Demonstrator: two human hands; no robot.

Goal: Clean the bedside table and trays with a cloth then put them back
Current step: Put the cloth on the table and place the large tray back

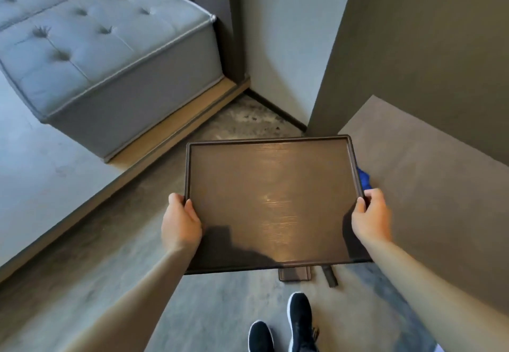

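Two hands on one tray (pixel 272 200): left hand (pixel 180 222) has a clenched grip on its left rim, thumb on top; right hand (pixel 371 218) is clenched on the right rim the same way. Tray is dark brown, shallow-rimmed, empty, held roughly level in the air above the floor (pixel 124 282), in front of the person's shoes (pixel 300 321).

Step, as I read it: carrying the tray, either off for wiping or back after. Can't tell which from this. Surface shows a sheen with streaks, could be damp from a wipe, not certain.

Blue cloth (pixel 363 178) is just past the tray's right edge, mostly hidden behind the rim, lying on the grey counter (pixel 429 186) to the right of the tray. That counter is probably the bedside table.

Next move likely calls for swinging the tray right and setting it flat on the counter, then freeing one hand for the cloth. Cloth sits in the landing zone, so put the tray down beside it.

Under the tray's near edge: small brown tray-like piece (pixel 294 274) and a dark strip (pixel 330 276) on the floor, a trip risk. Tufted grey bed (pixel 104 48) is far left of the tray, well apart.
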